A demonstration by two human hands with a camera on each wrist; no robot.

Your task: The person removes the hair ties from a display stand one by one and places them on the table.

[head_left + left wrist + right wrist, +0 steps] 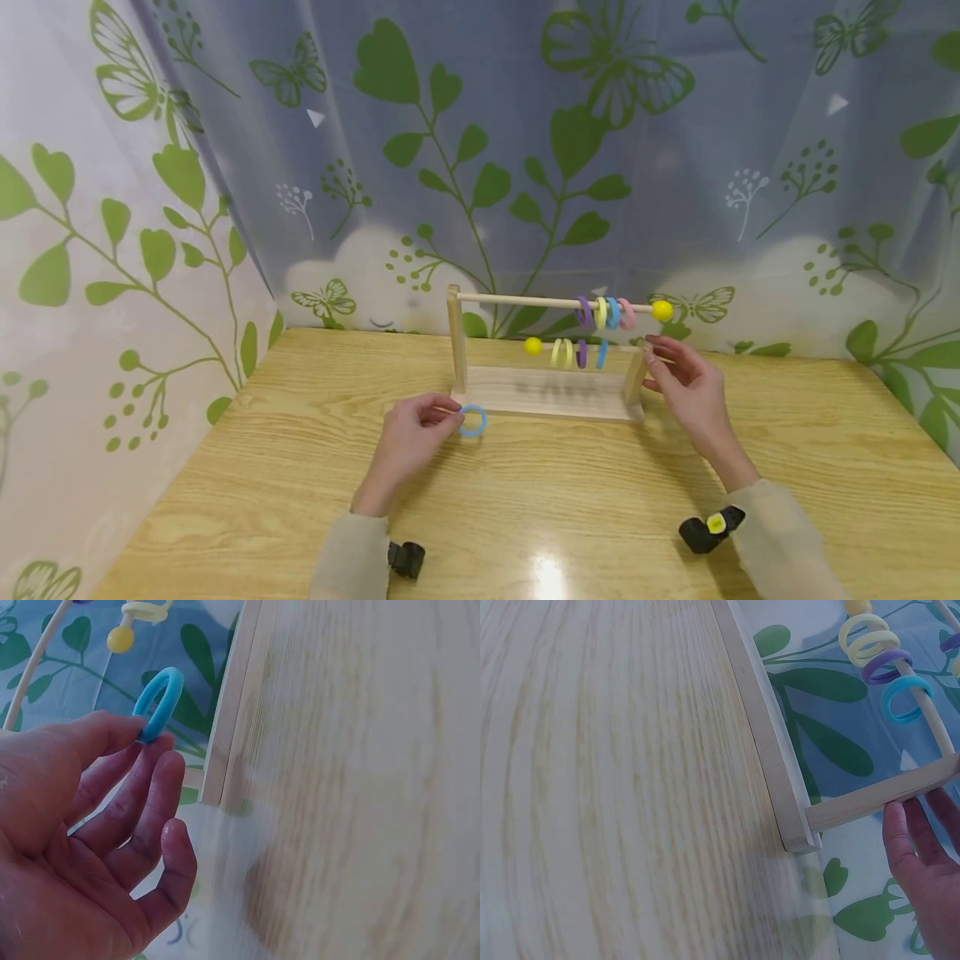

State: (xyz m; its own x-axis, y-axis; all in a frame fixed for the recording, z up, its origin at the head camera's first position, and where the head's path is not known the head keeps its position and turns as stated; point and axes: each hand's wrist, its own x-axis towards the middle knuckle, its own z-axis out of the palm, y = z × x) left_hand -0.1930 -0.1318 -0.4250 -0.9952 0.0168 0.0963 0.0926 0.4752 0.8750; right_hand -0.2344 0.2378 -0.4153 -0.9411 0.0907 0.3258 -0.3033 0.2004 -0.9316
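My left hand (416, 433) pinches a light-blue ring (472, 421) between thumb and fingertips, just in front of the rack's left end. In the left wrist view the blue ring (160, 705) stands up from the fingertips. A wooden rack (555, 404) has two posts, each bearing a horizontal rod. My right hand (690, 396) holds the rack's shorter right post (635, 379) near its top; in the right wrist view fingertips touch that post (885, 793), while the thumb is hidden. Purple, yellow, blue and pink rings hang on the upper rod (517, 301).
On the lower rod, two yellow rings (557, 353), a purple ring (581, 354) and a blue ring (602, 354) hang. Yellow balls cap the upper rod's right end (662, 311) and the lower rod's left end (532, 346). Behind the wood-grain table (555, 500) hangs a patterned curtain (480, 167).
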